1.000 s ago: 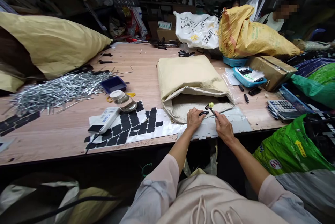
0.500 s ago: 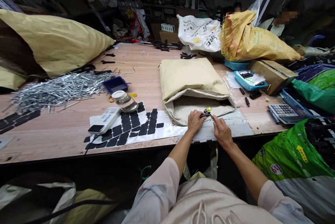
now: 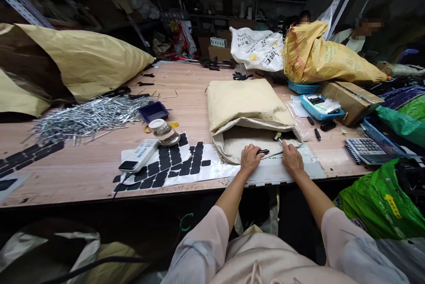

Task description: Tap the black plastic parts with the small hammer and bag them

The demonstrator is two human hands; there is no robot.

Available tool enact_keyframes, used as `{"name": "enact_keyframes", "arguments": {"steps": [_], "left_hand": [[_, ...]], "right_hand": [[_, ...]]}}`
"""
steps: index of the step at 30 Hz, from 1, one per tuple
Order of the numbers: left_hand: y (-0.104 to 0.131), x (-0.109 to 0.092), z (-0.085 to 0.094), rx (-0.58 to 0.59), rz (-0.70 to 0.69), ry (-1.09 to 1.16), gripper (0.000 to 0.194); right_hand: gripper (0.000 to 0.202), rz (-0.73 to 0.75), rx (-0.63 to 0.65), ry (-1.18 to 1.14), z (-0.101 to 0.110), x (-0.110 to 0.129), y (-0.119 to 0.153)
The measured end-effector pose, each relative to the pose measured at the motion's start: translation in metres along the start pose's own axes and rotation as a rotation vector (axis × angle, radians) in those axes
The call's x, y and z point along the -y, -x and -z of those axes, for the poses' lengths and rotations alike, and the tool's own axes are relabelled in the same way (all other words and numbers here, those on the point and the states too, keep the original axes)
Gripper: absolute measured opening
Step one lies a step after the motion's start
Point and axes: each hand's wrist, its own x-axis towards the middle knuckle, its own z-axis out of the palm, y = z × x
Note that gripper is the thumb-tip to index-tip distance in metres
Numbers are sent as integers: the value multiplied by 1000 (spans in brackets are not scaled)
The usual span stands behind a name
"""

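My left hand [image 3: 249,158] is closed around a short black rod-like piece [image 3: 264,151], whose end sticks out to the right. Pinched in my right hand [image 3: 292,158] is a slim tool with a pale yellowish head [image 3: 278,135]; its exact kind is unclear. That head is in front of the mouth of a tan paper sack [image 3: 244,100], which lies flat with its opening toward me. Both hands are at the sack's near edge, above a grey sheet [image 3: 272,173]. The tool and the black piece are apart.
To the left lie a heap of metal rods [image 3: 89,118], a dark blue tray [image 3: 153,111], a lidded jar [image 3: 164,133], a white device [image 3: 139,155] and sheets of black pads [image 3: 186,162]. On the right are a blue basket [image 3: 322,109], a calculator [image 3: 365,149] and a green sack [image 3: 372,204].
My hands have moved apart. The tool in my right hand has gone right, away from the black piece in my left hand. The whole view has shifted slightly.
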Motion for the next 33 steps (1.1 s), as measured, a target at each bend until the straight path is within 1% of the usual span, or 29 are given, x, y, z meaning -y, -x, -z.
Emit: {"name": "enact_keyframes", "arguments": {"steps": [3, 5, 7, 10, 13, 15, 17, 19, 21, 22, 24, 26, 28, 29, 31, 33], "left_hand": [[1, -6, 7, 17, -16, -5, 21], [11, -13, 13, 7, -51, 1, 22], [31, -20, 19, -18, -131, 11, 23], [81, -24, 21, -41, -291, 5, 25], [132, -16, 11, -9, -395, -40, 22], [156, -8, 0, 8, -403, -100, 17], [167, -3, -9, 0, -368, -153, 19], [168, -5, -14, -12, -344, -144, 25], [158, -13, -11, -3, -358, -72, 27], [148, -18, -8, 2, -364, -32, 27], [119, -25, 1, -8, -332, 18, 27], [77, -27, 12, -48, -214, 13, 26], [27, -25, 21, -53, -60, -28, 25], [1, -22, 25, -42, 13, -63, 24], [-46, -20, 28, 0, 110, -112, 23], [-86, -25, 26, 72, 179, -100, 17]], "right_hand": [[47, 9, 15, 49, -7, -1, 1], [47, 11, 22, 69, -8, 0, 2], [48, 15, 28, 89, -7, 1, 3], [50, 30, 42, 115, -5, 4, 3], [51, 37, 66, 121, -3, 6, 4], [52, 33, 74, 115, -2, 7, 4], [52, 26, 78, 110, -1, 9, 5], [52, 22, 85, 110, 0, 11, 5], [51, 19, 89, 108, 1, 12, 5], [51, 20, 88, 105, 1, 13, 5], [51, 21, 83, 98, 1, 13, 5], [51, 23, 81, 96, 1, 14, 6], [51, 27, 84, 102, 0, 14, 6], [51, 31, 85, 106, 0, 14, 6], [51, 38, 81, 114, -1, 15, 6], [51, 39, 74, 120, -2, 15, 6]]}}
